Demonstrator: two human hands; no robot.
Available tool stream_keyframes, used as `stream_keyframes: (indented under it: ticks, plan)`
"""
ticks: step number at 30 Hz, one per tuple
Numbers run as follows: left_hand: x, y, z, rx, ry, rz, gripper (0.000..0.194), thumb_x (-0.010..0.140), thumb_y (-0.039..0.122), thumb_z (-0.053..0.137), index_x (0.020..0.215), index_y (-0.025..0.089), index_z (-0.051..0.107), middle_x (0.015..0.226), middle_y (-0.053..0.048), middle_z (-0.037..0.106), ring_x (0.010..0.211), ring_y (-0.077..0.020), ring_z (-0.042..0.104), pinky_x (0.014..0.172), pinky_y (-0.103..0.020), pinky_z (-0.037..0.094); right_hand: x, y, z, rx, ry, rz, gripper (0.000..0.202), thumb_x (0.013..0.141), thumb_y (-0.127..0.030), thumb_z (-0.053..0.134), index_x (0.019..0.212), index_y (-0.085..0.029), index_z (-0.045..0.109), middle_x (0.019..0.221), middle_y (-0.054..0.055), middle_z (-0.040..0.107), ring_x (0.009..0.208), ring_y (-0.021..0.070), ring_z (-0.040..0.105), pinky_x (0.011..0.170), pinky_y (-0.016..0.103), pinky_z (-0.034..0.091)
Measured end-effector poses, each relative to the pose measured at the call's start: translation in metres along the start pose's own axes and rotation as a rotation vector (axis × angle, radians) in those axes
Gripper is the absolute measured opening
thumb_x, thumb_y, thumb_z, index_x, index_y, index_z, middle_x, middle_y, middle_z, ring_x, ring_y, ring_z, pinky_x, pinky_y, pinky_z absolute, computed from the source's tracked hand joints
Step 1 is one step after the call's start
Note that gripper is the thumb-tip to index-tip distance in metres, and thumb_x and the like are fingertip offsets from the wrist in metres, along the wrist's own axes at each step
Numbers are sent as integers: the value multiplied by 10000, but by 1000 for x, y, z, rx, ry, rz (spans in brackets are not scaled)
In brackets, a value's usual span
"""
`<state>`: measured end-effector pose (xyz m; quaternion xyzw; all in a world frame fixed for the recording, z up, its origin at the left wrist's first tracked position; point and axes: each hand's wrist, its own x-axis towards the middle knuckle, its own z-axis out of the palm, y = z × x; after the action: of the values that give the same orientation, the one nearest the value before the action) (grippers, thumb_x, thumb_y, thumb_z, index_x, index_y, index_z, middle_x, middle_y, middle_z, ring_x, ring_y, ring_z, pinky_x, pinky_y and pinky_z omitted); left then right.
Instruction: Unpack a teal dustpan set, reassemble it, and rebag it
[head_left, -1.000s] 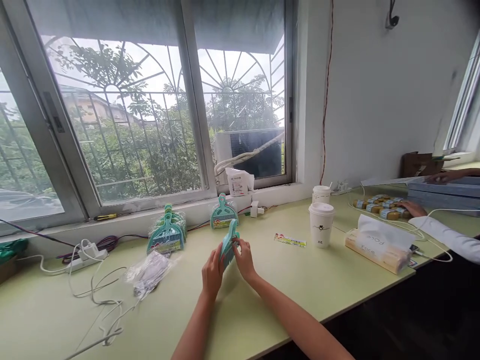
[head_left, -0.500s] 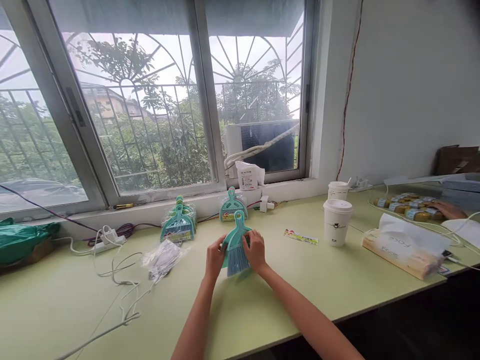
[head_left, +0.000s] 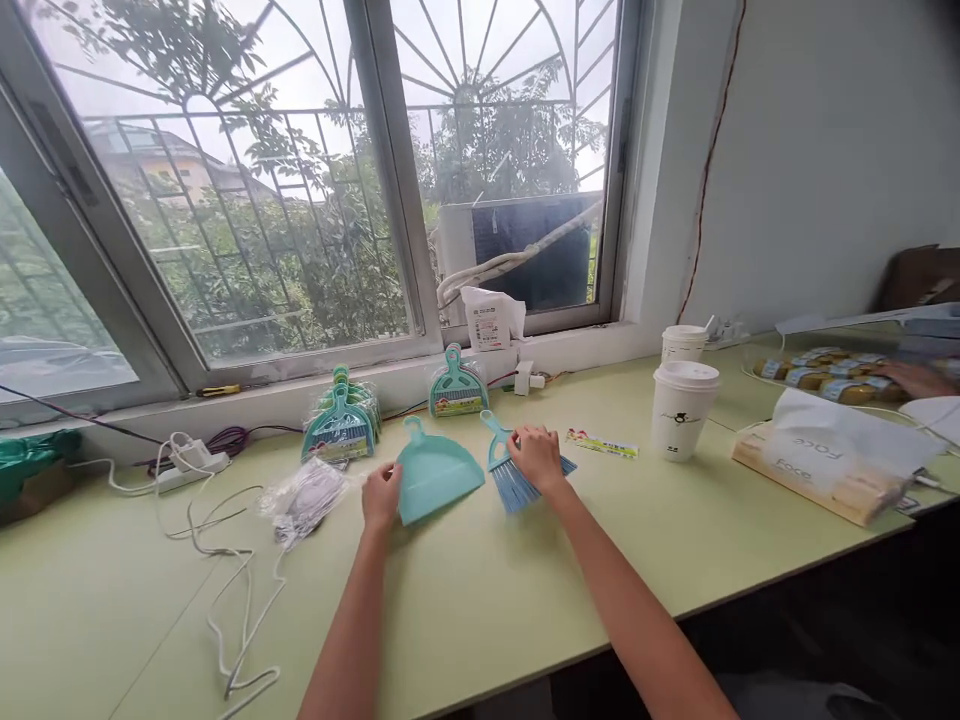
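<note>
My left hand grips the left edge of a teal dustpan, its handle pointing toward the window. To the right, my right hand is closed on a small teal brush with blue-grey bristles. A gap separates the brush from the dustpan. Behind them, a packed dustpan and brush set leans at the wall. More packed sets stand in a row at the left. A printed label strip lies to the right of the brush.
A crumpled clear plastic bag and white cables lie on the left. On the right are a lidded paper cup, a second cup and a tissue pack. Another person's hand rests by packed jars at far right.
The brush and dustpan, earlier held together, are now apart. My left hand has moved left with the dustpan, my right hand right with the brush. The view has tilted down slightly.
</note>
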<state>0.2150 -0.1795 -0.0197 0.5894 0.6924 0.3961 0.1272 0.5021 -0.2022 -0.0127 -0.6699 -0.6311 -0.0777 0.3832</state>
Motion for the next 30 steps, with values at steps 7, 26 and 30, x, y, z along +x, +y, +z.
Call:
stream_keyframes:
  ticks: [7,26,30]
  plan:
    - [2,-10,8,201,-73,82,530,913,537,317,909,227,747,1082,-123,695,1037,-339,606,823,-418,443,-2,21,18,-17,-57,74,166,857,-184,537,752,-180,666,908,161,652,1003,295,487,912,478,251]
    - [-9,6,21,178,-47,97,342,896,390,409,902,250,721,980,-23,712,843,-210,628,759,-313,435,-3,15,2,-230,-423,167,256,809,-357,579,1003,-212,660,1123,109,608,1061,281,486,904,420,278]
    - [-18,18,25,275,-95,217,292,875,419,479,872,246,714,1010,-44,690,864,-216,619,726,-303,439,-1,17,0,-276,-421,175,282,791,-346,573,1002,-189,674,1085,115,618,1057,286,494,900,425,288]
